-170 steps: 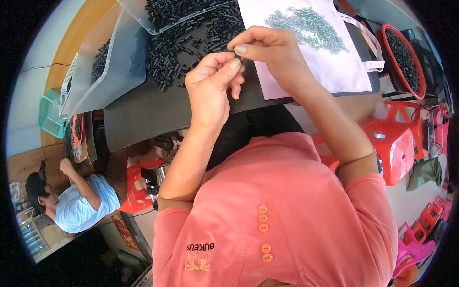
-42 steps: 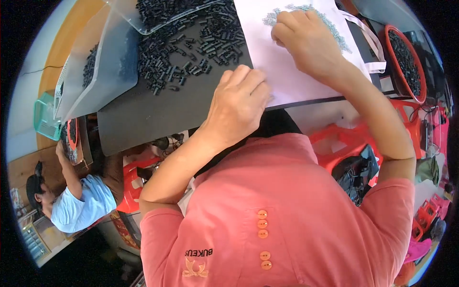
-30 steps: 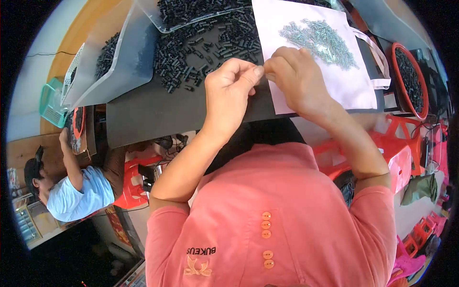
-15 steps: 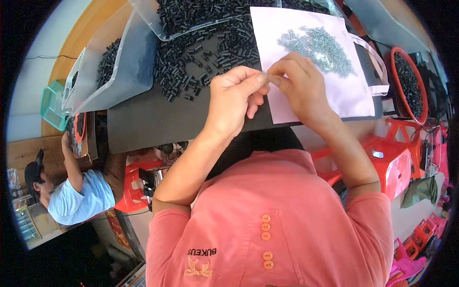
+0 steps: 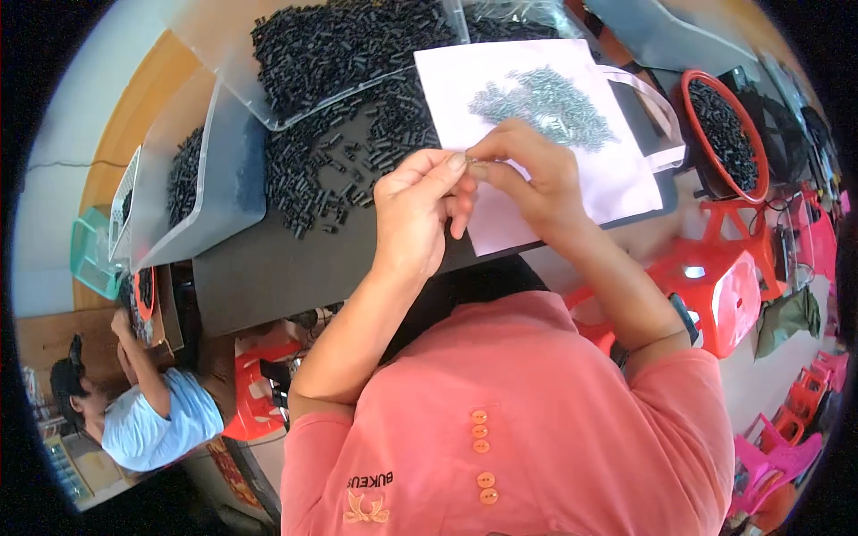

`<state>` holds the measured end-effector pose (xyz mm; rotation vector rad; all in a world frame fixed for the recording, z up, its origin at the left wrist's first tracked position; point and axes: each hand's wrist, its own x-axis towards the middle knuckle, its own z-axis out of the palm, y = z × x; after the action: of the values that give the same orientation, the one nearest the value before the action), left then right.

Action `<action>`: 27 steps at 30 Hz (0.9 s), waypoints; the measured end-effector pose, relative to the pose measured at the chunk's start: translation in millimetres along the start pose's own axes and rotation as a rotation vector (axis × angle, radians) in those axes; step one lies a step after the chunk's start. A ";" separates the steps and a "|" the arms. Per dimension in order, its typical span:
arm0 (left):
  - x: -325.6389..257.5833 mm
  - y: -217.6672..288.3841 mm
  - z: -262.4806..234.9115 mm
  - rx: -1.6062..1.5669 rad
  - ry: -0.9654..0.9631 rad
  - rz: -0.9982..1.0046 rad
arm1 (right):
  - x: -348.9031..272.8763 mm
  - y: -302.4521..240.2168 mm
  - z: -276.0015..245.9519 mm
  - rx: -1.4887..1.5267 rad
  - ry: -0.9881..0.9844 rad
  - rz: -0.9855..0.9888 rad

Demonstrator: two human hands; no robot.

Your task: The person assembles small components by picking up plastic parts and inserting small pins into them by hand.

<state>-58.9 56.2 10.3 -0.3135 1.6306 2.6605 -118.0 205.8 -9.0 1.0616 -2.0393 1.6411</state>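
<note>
My left hand [image 5: 413, 214] and my right hand [image 5: 534, 177] meet above the front edge of a pale pink tote bag [image 5: 500, 219]. Both are closed, thumb against forefinger, fingertips almost touching. Something tiny seems to be pinched between them, but the fingers cover most of it and its kind does not show. Beyond my right hand, a heap of small silvery metal pins [image 5: 559, 107] lies spread on the bag. Many short black plastic tube-like pieces [image 5: 308, 183] are scattered on the dark table [image 5: 241, 290] past my left hand.
A clear bin [image 5: 237, 174] with black pieces stands at left. Another clear container [image 5: 268, 114] spills them at the back. A red-rimmed basket [image 5: 761, 183] of black pieces sits at right, above red stools [image 5: 715, 295]. A person [image 5: 161, 411] works at far left.
The whole view has shifted, so the table and bag sit lower and further left. My hands stay pinched together, the right fingers a little straighter. The person at left has moved an arm.
</note>
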 end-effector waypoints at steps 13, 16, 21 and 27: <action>14.2 3.4 13.0 0.044 -0.036 0.006 | 1.1 8.0 -4.7 -0.019 0.112 -0.017; 24.4 5.4 22.7 0.111 -0.012 -0.022 | 1.1 19.2 -3.2 -0.131 0.166 -0.020; 20.2 6.9 40.0 0.246 -0.072 0.004 | -10.6 9.1 -33.6 -0.302 0.120 0.120; 15.2 -17.1 49.5 0.593 -0.208 0.094 | -44.6 17.9 -54.5 -0.072 0.152 0.364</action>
<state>-80.2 106.3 14.4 0.0501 2.2759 2.0299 -111.6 273.5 -34.7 0.5439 -2.2653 1.7360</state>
